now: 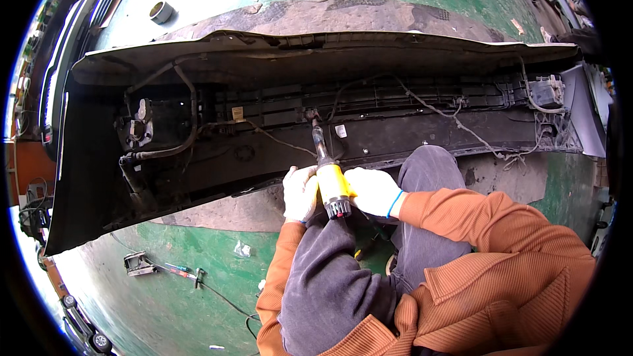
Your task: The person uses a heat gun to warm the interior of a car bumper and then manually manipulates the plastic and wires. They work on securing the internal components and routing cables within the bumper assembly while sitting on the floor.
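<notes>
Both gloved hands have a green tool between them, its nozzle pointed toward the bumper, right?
No: the tool is yellow, not green, as the head view shows. It is between the gloved left hand and right hand, its nozzle pointed toward the bumper.

I'd call this a car repair workshop: from my end I see a big car bumper (264, 151) with its wiring (165, 153) exposed, a yellow power tool (331, 181) against it, a cord (226, 299) across the green floor (178, 310), and a car (80, 322) at the lower left.
</notes>
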`<state>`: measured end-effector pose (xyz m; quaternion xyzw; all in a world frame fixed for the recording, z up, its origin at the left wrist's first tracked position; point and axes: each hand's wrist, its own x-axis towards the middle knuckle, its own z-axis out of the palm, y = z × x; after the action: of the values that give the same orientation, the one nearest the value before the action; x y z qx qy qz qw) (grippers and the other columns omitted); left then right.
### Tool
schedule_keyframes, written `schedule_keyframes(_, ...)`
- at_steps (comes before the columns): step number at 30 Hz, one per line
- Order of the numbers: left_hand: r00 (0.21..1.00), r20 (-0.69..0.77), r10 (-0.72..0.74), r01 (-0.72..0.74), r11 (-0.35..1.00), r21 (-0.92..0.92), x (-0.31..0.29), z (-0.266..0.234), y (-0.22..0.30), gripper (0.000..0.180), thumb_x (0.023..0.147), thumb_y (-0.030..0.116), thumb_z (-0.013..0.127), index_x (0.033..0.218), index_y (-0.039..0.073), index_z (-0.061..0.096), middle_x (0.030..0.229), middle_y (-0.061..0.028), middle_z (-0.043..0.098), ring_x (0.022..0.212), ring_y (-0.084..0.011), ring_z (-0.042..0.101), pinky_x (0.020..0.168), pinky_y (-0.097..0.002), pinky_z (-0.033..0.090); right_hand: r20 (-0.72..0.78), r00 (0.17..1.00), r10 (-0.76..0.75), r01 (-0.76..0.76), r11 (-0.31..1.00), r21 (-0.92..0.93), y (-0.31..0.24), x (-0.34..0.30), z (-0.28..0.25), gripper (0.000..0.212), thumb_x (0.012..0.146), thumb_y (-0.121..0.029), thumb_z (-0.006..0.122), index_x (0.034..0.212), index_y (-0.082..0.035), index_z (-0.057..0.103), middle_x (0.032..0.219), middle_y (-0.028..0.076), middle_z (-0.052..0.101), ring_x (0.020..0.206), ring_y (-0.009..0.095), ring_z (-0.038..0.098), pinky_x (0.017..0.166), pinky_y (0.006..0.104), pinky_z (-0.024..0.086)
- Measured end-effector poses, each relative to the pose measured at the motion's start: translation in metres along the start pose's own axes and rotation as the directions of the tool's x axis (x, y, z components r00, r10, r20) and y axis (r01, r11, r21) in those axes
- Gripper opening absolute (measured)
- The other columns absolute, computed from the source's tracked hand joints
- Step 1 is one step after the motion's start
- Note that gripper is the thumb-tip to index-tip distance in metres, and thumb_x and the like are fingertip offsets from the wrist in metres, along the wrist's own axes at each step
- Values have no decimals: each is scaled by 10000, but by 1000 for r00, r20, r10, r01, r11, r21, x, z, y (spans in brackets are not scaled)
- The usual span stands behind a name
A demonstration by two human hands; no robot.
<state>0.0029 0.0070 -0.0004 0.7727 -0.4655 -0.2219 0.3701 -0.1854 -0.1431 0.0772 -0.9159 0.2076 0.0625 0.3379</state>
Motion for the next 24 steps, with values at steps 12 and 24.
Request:
schedule_keyframes(12, 998, -57, -23, 21, 1000, -20, -7, -5, 5, 311, 939, 153, 588, 1196, 58, 735, 1173, -136, 748, 1200, -325, 649, 1220, -519, 353, 5, 1000, 20, -21, 998, 65, -7, -2, -9, 298, 900, -292, 695, 1089, -67, 646, 1037, 178, 701, 953, 388, 706, 850, 480, 574)
schedule_keyframes(24, 885, -6, -465, 273, 531, -802, -84, -113, 96, 478, 1133, 352, 447, 1396, -16, 603, 1336, -142, 679, 1222, -278, 657, 1116, -394, 466, -57, 959, -279, 285, 935, 213, -89, 15, -46, 392, 946, -365, 671, 1209, -76, 702, 1080, 158, 754, 1002, 353, 733, 881, 422, 587)
